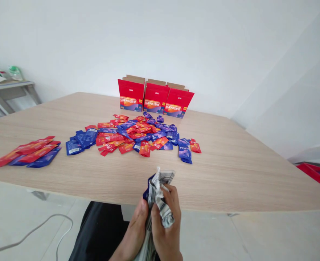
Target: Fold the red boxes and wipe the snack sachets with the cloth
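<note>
Over the table's point(230, 170) near edge, the left hand point(138, 222) is curled around a blue pouch point(146, 190), mostly hidden by a striped cloth point(158, 190); the right hand point(167, 217) bunches the cloth. The pouch looks light, pliable, perhaps slippery, best pinched by its flat seams; the cloth seems limp, easily gathered anywhere.

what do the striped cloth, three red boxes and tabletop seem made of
Crumpled grey-and-white striped cloth: matte fabric, perhaps cotton, from its soft folds. Three red printed boxes: smooth, likely cardboard, given the bare brown flaps. Pale wood-grain tabletop: low sheen, possibly laminate; real wood can't be ruled out.
</note>
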Motion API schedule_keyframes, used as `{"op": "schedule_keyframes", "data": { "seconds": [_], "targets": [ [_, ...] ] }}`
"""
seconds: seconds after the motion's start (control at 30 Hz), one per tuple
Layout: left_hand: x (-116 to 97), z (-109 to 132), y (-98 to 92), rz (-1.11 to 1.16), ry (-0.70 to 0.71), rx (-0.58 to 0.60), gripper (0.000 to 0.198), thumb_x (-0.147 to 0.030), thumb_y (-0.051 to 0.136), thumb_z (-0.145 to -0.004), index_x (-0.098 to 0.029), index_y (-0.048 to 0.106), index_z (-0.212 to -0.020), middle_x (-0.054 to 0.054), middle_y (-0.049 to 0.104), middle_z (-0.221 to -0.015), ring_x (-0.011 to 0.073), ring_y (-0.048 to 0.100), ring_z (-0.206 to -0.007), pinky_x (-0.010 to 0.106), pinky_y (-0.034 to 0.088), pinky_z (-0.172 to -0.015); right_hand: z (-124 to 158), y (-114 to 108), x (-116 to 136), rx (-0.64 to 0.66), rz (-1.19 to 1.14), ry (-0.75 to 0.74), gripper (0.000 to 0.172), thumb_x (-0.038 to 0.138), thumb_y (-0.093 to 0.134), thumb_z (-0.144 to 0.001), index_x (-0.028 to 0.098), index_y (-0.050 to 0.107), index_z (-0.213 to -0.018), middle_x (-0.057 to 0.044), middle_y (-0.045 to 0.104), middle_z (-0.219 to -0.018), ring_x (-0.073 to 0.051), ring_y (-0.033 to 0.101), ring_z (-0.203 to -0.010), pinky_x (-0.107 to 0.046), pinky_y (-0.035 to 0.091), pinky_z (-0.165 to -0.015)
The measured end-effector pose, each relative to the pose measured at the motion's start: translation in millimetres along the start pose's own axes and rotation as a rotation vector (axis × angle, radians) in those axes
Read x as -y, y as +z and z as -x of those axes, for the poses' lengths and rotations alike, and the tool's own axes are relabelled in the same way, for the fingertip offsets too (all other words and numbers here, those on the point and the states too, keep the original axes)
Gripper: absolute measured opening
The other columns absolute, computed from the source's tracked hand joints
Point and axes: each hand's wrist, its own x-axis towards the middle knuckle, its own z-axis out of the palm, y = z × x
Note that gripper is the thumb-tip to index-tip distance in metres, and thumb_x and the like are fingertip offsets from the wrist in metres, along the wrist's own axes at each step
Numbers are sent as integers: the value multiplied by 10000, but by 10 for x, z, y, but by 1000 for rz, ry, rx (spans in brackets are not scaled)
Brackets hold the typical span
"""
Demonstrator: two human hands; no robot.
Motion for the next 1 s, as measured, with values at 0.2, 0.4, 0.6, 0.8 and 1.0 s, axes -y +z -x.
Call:
{"op": "schedule_keyframes", "data": {
  "seconds": [0.2,0.4,0.6,0.8,1.0],
  "targets": [
    [-62,41,115,104,0,79,706,-759,697,-826,-201,793,-1246,125,736,-1369,381,500,-1480,524,275,-1308,-12,-110,-23,50,25,4,351,150,572,-917,291,656,-1227,-60,630,-1180,-228,673,-1048,-345,554,-914],
    [-492,-297,-22,359,121,20,771,-744,720,-807,-169,750,-1320,154,753,-1319,384,601,-1382,541,408,-1237,170,132,28,258,-87,51,360,87,552,-850,269,662,-1141,-52,625,-1137,-213,670,-1056,-315,567,-916],
    [-340,-114,-125,142,95,-100,711,-785,765,-723,-200,829,-1121,110,790,-1238,401,584,-1394,547,369,-1262,68,198,102,149,-78,3,416,95,551,-884,294,649,-1235,-53,606,-1162,-213,663,-1057,-329,564,-932],
    [-134,21,-10,106,17,-38,747,-807,776,-692,-190,830,-1111,129,779,-1269,415,577,-1397,554,371,-1260,-42,47,47,74,-30,21,400,120,564,-908,297,645,-1257,-60,606,-1188,-227,652,-1077,-356,551,-939],
    [-422,-259,-99,253,101,-50,803,-784,716,-776,-182,751,-1306,148,743,-1345,393,571,-1416,552,365,-1261,224,164,-70,213,-77,63,484,31,550,-800,283,661,-1199,-52,616,-1181,-215,661,-1083,-330,564,-944]
  ]
}}
